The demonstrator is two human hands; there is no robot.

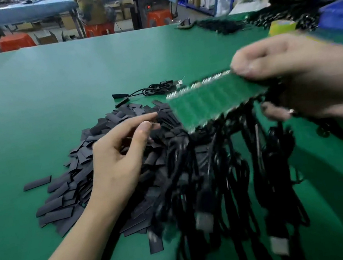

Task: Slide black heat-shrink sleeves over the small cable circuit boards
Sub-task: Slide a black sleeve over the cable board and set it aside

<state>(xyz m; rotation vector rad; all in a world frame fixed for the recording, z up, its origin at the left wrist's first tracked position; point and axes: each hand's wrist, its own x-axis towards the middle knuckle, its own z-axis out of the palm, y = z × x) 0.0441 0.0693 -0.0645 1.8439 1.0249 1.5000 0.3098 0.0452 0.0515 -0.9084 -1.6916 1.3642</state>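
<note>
A pile of flat black heat-shrink sleeves [78,185] is spread over the green table [47,86]. My right hand [297,78] grips a green panel of joined small circuit boards [212,98] in the air, blurred by motion. Several black USB cables [218,178] hang from the panel's lower edge down over the pile. My left hand [121,158] hovers above the sleeves with its fingers loosely curled and its index finger stretched toward the panel; it holds nothing.
One finished cable with a sleeved board [150,89] lies beyond the pile. More black cables [260,18], a yellow-green tape roll [282,26] and a blue bin [341,15] are at the far right, where another person works.
</note>
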